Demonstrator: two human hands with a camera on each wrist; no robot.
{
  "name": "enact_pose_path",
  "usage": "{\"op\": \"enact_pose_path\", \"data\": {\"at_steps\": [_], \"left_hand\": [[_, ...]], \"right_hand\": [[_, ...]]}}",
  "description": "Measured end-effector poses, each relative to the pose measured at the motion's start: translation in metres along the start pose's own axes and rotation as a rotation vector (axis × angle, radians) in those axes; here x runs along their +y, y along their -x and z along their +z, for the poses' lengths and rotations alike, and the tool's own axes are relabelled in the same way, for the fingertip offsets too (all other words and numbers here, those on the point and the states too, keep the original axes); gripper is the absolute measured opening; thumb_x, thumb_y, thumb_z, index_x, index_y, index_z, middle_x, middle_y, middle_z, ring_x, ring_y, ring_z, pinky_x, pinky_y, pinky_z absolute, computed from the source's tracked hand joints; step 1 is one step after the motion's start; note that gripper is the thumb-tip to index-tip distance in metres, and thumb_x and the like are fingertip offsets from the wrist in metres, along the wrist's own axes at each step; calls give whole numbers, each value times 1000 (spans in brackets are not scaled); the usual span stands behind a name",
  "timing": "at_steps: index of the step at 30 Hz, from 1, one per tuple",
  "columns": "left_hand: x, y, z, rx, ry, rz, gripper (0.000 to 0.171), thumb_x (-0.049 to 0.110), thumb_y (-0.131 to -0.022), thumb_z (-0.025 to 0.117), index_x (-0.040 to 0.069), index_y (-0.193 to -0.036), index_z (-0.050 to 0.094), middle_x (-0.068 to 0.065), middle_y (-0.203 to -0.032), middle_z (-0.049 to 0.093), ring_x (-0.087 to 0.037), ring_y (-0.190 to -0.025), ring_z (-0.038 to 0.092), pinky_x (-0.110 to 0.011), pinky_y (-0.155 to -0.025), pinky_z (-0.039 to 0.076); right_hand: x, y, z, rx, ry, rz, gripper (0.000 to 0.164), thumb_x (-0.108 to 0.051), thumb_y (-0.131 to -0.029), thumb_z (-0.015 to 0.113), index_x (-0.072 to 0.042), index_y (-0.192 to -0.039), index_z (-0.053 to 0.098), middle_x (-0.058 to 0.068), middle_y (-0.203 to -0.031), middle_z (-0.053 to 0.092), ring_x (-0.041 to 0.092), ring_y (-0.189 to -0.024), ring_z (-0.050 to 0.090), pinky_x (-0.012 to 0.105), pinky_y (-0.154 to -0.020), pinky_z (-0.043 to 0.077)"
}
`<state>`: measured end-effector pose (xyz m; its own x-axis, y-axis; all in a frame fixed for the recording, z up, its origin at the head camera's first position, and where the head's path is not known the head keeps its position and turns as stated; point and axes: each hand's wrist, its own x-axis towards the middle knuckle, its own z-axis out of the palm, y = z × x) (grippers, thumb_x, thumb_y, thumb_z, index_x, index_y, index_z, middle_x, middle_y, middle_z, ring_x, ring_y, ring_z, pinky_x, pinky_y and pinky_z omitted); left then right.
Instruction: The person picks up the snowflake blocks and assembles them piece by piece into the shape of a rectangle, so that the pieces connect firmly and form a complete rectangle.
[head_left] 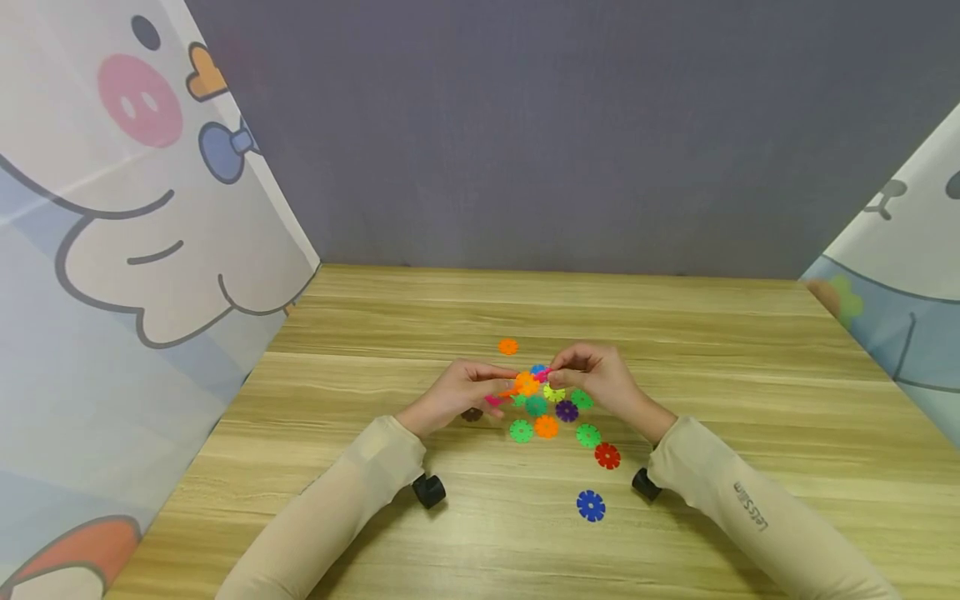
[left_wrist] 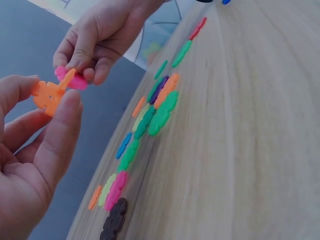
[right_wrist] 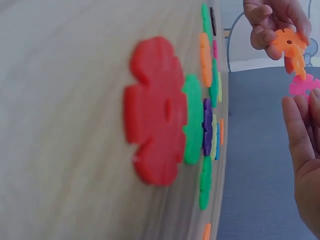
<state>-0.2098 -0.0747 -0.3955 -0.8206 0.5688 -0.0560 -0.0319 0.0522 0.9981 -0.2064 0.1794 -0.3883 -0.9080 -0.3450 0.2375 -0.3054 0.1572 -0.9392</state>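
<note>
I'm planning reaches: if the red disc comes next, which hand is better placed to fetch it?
Probably the right hand: the red disc lies nearer to it than to the left hand. Both are busy, though: the right pinches a pink disc, the left holds orange discs.

The left sleeve (head_left: 330, 508) and right sleeve (head_left: 712, 475) are cream and snug, dark lettering (head_left: 750, 506) marking the right one; a left black cylinder (head_left: 429, 492) and right black cylinder (head_left: 646, 484) sit by the cuffs.
</note>
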Motion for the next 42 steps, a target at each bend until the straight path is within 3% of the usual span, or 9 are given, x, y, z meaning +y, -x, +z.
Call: {"op": "enact_pose_path", "data": {"at_steps": [6,16,26,33,39,42], "left_hand": [[-1,-2,0,-3,13,-5,32,5,-99,58,-12,-127,61,-22,-126,63,-26,-91,71,-42,-78,60],[-2,-3,9,40,20,-24,36,11,-100,53,-10,-129,60,-20,-134,57,-38,-103,64,-38,-73,61],[0,-6,20,136,2,-1,33,16,-102,57,-5,-126,64,-15,-117,64,-38,-94,66,-32,-60,60],[0,-10,25,166,6,-9,23,10,-101,59,-7,-112,67,-10,-98,67,-23,-73,67,-29,-56,59],[1,-9,27,167,-40,61,21,7,-100,60,-9,-109,68,-13,-100,70,-26,-80,72,-34,-59,61],[0,-8,26,190,-76,97,21,7,-99,62,-10,-107,70,-16,-102,72,-23,-79,72,-39,-64,62]], "right_hand": [[5,1,0,-3,14,-22,4,13,-91,63,13,-93,66,21,-87,71,13,-76,71,44,-69,61],[-3,1,1,12,117,-22,4,5,-92,67,6,-93,70,18,-91,72,18,-78,71,47,-68,60],[-3,-1,-2,37,150,-16,4,0,-92,69,2,-93,72,16,-91,71,27,-81,71,43,-68,61],[-4,-1,-3,5,169,-57,4,0,-92,70,0,-92,73,14,-91,72,37,-78,69,40,-64,60],[-2,-2,-6,-7,166,-121,6,4,-90,71,-1,-89,75,13,-89,73,33,-75,69,41,-63,60],[-1,-2,-6,-28,156,-173,9,8,-88,70,0,-88,75,14,-88,73,24,-74,70,41,-62,61]]}}
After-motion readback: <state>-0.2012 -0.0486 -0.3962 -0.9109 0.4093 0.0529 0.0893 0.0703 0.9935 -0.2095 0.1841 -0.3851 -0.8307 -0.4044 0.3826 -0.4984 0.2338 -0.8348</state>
